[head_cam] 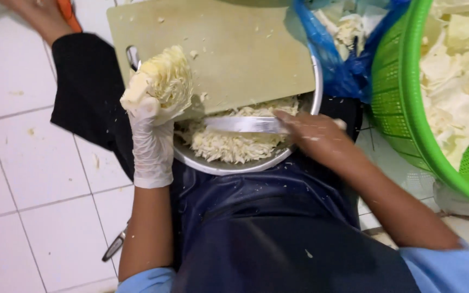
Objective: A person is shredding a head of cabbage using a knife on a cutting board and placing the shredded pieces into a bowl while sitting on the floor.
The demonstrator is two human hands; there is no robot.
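My left hand [150, 133], in a white glove, grips a pale wedge of cabbage [161, 81] at the near left corner of a beige cutting board [229, 49]. My right hand [316, 133], bare, is closed on the handle of a knife [245, 125] whose blade lies flat across a metal bowl [229, 165]. The bowl sits under the board's near edge and holds shredded cabbage [234, 144].
A green plastic basket [403, 97] full of cabbage pieces stands at the right. A blue plastic bag [343, 65] with cabbage scraps lies behind the bowl. Another person's hand [39, 16] with an orange item is at top left. White floor tiles [23, 163] lie to the left.
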